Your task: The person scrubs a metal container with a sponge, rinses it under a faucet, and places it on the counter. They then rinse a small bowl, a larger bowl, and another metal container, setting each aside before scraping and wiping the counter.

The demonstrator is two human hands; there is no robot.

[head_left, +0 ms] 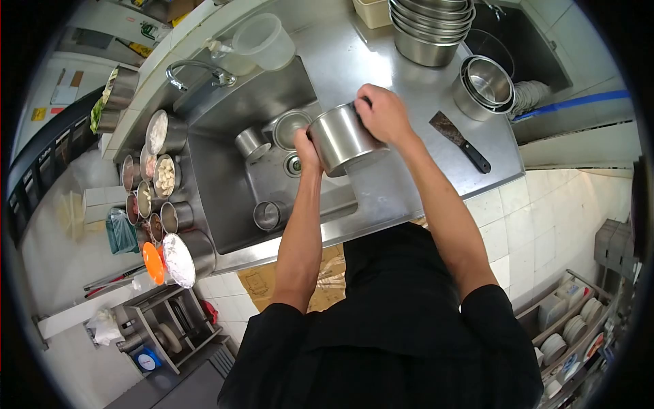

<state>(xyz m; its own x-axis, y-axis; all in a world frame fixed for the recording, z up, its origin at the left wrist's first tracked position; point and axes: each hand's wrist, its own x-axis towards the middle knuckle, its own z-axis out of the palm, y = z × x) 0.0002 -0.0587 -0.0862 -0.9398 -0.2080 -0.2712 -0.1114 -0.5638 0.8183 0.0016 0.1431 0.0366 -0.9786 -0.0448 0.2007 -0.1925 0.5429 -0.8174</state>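
Note:
A stainless steel pot (343, 140) is held tilted over the right side of the sink, between my two hands. My left hand (308, 153) is closed on its left side, with the thumb against the metal. At the pot's upper right, my right hand (383, 113) has its fingers curled over the edge. Something small and dark shows by those fingers, too hidden to name. Below in the sink (228, 198) lie a steel container (253, 144), a round steel bowl (291, 128) and a small cup-like container (267, 215).
A scraper (460, 141) with a black handle lies on the steel counter (398, 194). Stacked pots (429, 51) and nested bowls (484, 85) stand behind it. The faucet (197, 71) and a plastic tub (266, 42) are at the back; filled containers (165, 176) line the left.

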